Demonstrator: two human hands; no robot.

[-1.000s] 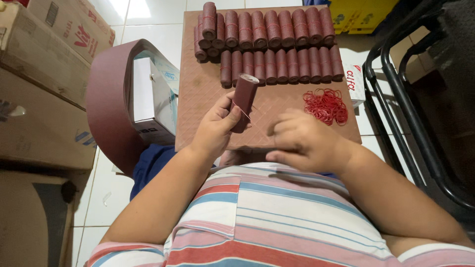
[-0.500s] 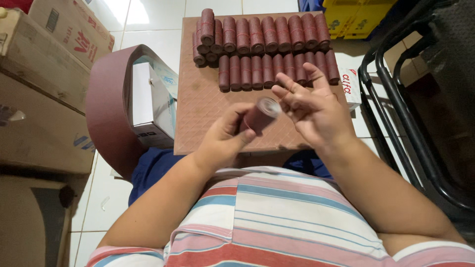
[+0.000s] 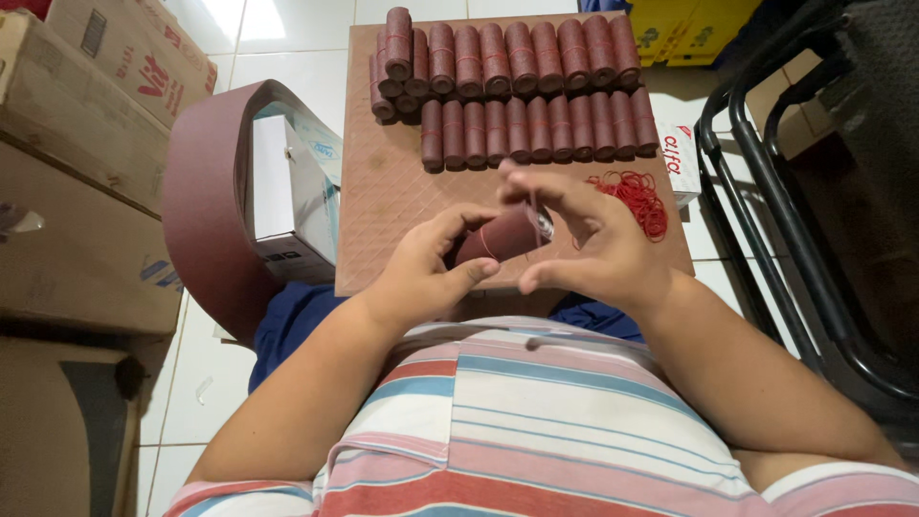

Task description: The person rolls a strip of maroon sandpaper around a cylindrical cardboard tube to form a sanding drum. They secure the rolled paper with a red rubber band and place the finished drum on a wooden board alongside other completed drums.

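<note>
Grip, left hand [image 3: 421, 273]: clenched around a dark red sandpaper roll [image 3: 498, 237]; thumb under it, fingers curled over its left end; the roll lies slightly tilted, just above the near edge of the board [image 3: 383, 191]
Grip, right hand [image 3: 589, 244]: fingers spread at the roll's right end, fingertips touching it; a thin red rubber band [image 3: 488, 241] circles the roll; whether the hand is stretching another band cannot be told
Far left: stacked cardboard boxes [image 3: 77, 153] on the tiled floor [image 3: 287, 38]
Left of the board: a wide coil of dark red sandpaper belt [image 3: 206, 211] standing on edge; a white and pale blue carton [image 3: 292, 191] sits inside the coil, touching the board's left edge
Carrier: a brown board with a diamond pattern, resting across the person's lap
Far edge of the board: two rows of finished rolls [image 3: 522, 86], side by side and touching, each banded; at the far left corner a few more are piled on top
Right edge of the board: a loose heap of red rubber bands [image 3: 637, 196], just beside the right hand
Right of the board: a small white box [image 3: 682, 158] under the board's edge; a black metal chair frame [image 3: 766, 211] beyond it
Near side: striped shirt [image 3: 536, 421] and both forearms
</note>
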